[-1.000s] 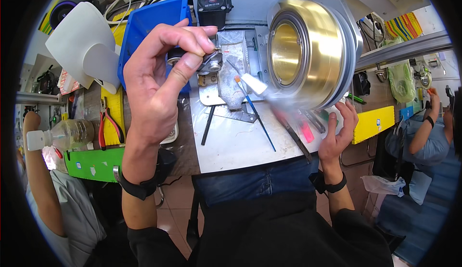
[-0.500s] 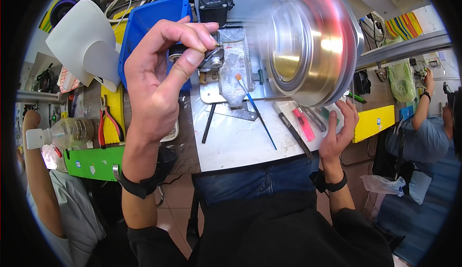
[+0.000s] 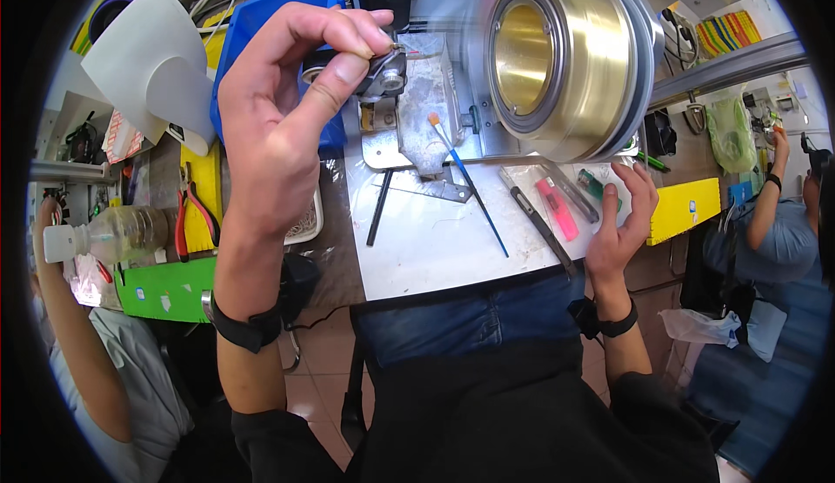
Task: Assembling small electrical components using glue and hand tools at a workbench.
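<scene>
My left hand (image 3: 274,126) is raised over the machine, with thumb and forefinger pinched together beside a small metal fixture with a knob (image 3: 391,79). A tiny thing may be between the fingertips; I cannot make it out. My right hand (image 3: 619,231) is at the front edge of the white work surface (image 3: 417,265), palm up, fingers loosely curled and apart, holding nothing. Above it is a large brass-coloured drum (image 3: 600,57) on the machine. A blue-handled paintbrush (image 3: 470,184) leans on the metal plate (image 3: 424,130) between my hands.
A craft knife (image 3: 541,229), a pink highlighter (image 3: 557,210) and a green-ended tool (image 3: 591,184) lie near my right hand. A black rod (image 3: 379,209) lies further left. Beyond my left arm are a blue bin (image 3: 235,57), red-handled pliers (image 3: 183,222) and a plastic bottle (image 3: 130,235). Other people sit on both sides.
The drum was blurred with a red streak of light and now appears sharp, its red glow gone. My left hand keeps its pinch, slightly higher in the picture. My right hand is little changed.
</scene>
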Available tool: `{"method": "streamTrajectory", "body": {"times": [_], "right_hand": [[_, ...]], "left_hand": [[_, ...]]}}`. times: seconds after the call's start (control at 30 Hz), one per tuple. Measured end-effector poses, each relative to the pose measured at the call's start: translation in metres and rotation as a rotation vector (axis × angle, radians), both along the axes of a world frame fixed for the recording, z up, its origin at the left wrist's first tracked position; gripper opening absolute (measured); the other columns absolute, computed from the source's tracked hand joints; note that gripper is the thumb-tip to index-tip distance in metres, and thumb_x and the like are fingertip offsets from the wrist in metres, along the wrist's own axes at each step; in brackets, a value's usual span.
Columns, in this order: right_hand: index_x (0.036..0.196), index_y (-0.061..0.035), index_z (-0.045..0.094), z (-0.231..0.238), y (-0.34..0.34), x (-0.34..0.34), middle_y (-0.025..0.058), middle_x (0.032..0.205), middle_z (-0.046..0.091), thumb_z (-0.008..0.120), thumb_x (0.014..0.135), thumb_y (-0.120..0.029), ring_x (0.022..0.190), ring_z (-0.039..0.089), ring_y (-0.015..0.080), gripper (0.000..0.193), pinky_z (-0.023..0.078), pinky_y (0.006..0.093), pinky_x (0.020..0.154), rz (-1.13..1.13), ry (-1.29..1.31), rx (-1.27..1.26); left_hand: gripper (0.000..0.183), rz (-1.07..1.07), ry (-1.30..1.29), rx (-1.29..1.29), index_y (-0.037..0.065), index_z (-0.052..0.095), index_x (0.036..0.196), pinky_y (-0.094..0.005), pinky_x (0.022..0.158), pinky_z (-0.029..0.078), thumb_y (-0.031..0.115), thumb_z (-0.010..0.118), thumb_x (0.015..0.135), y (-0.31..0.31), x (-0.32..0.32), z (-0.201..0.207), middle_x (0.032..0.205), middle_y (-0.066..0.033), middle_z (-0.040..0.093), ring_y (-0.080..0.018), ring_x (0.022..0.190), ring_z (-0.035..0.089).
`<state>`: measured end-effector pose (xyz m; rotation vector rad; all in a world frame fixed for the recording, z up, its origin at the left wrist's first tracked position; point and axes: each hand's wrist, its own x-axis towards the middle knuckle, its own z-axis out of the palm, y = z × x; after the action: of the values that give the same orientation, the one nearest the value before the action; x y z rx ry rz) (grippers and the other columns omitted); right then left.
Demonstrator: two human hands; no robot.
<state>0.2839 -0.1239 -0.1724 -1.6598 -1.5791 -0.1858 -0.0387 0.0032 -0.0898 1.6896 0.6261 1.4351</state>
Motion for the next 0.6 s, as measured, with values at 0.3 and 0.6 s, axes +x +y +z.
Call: {"method": "streamTrajectory", "body": {"times": [0.3, 0.6], "right_hand": [[0.110, -0.0010, 0.065, -0.002, 0.000, -0.001, 0.0109, 0.113, 0.066, 0.059, 0.089, 0.000, 0.121, 0.051, 0.0341, 0.022, 0.035, 0.0430, 0.103, -0.012, 0.012, 0.026], [0.106, -0.0017, 0.066, 0.000, -0.002, -0.002, 0.0108, 0.109, 0.067, 0.061, 0.088, 0.000, 0.120, 0.051, 0.0340, 0.019, 0.038, 0.0416, 0.102, -0.031, 0.033, 0.016]], "left_hand": [[0.005, 0.000, 0.001, -0.004, 0.000, 0.058, 0.093, -0.0384, 0.105, 0.043, -0.004, 0.059, 0.091, 0.000, -0.002, -0.003, 0.098, -0.0086, 0.065, -0.0223, 0.109, 0.061], [0.004, 0.101, 0.148, 0.003, 0.002, 0.062, 0.089, -0.0436, 0.109, 0.037, -0.002, 0.062, 0.088, -0.003, -0.006, 0.007, 0.094, -0.0068, 0.069, -0.0253, 0.109, 0.064]]}}
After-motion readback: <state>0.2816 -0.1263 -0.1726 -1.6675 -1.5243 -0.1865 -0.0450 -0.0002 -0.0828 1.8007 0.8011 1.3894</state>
